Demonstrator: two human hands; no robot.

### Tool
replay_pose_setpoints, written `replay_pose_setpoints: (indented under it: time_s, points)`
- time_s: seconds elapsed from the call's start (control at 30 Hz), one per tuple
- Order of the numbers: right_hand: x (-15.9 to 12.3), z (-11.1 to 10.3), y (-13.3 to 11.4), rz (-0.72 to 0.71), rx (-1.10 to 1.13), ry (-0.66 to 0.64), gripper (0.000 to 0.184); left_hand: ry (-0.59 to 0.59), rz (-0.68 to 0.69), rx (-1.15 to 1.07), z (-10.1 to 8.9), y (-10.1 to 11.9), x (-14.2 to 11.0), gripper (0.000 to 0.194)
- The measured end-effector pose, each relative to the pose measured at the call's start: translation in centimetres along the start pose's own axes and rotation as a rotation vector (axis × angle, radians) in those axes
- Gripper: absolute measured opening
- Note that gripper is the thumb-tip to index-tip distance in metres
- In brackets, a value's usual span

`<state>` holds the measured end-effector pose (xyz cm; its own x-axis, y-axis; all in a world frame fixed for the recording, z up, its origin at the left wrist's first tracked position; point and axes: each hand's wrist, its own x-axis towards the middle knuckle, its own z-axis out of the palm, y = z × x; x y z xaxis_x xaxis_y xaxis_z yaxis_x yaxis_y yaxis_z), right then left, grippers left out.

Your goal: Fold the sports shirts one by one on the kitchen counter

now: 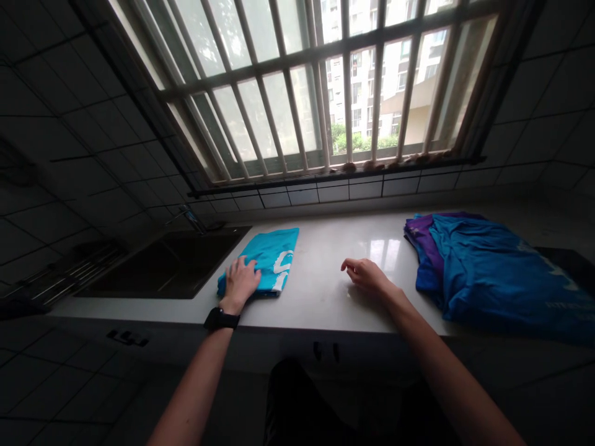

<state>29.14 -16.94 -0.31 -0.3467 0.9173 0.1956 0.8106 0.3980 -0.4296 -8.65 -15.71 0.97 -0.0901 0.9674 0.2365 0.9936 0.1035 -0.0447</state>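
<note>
A folded turquoise garment (269, 251) with white print lies on the counter beside the sink. My left hand (240, 280) rests flat on its near left part, fingers spread, with a black watch on the wrist. My right hand (365, 274) hovers over or rests on the bare white counter, right of the folded garment; its fingers are loosely curled and I see nothing in them. To its right lies a loose pile of blue garments (493, 266), with a purple garment (425, 238) showing at the pile's left side.
A dark sink (162, 263) with a faucet (190, 217) is set into the white counter (320, 303) at left. Behind the counter is a barred window (288, 93) above a tiled wall. Cabinet handles (325, 351) show below the front edge.
</note>
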Motion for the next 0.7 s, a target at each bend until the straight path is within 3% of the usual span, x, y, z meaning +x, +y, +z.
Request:
replay_pose_setpoints:
  time_s: [0.07, 0.13, 0.2, 0.33, 0.43, 0.57, 0.7]
  points:
    - [0.0, 0.0, -0.1, -0.005, 0.005, -0.013, 0.036, -0.035, 0.245, -0.059, 0.7, 2.6, -0.4, 0.051]
    - [-0.1, -0.2, -0.3, -0.001, 0.002, -0.025, 0.035, -0.116, 0.359, -0.096, 1.6, 4.9, -0.8, 0.056]
    - [-0.2, -0.4, -0.5, 0.006, -0.01, -0.037, 0.035, -0.175, 0.359, -0.104, 2.4, 6.1, -1.2, 0.059]
    - [-0.3, -0.7, -0.7, 0.02, -0.025, -0.045, 0.034, -0.214, 0.343, -0.142, 2.6, 6.2, -0.4, 0.058]
    - [-0.1, -0.6, -0.6, 0.019, -0.013, -0.037, 0.033, -0.157, 0.332, -0.184, 2.4, 7.0, 1.2, 0.053]
    - [0.0, -0.5, -0.2, 0.024, -0.006, -0.046, 0.033, -0.069, 0.312, -0.204, 2.4, 11.0, 2.7, 0.049]
    - [0.1, -0.7, 0.2, 0.044, -0.009, -0.048, 0.034, 0.07, 0.265, -0.258, 2.4, 14.3, 2.6, 0.048]
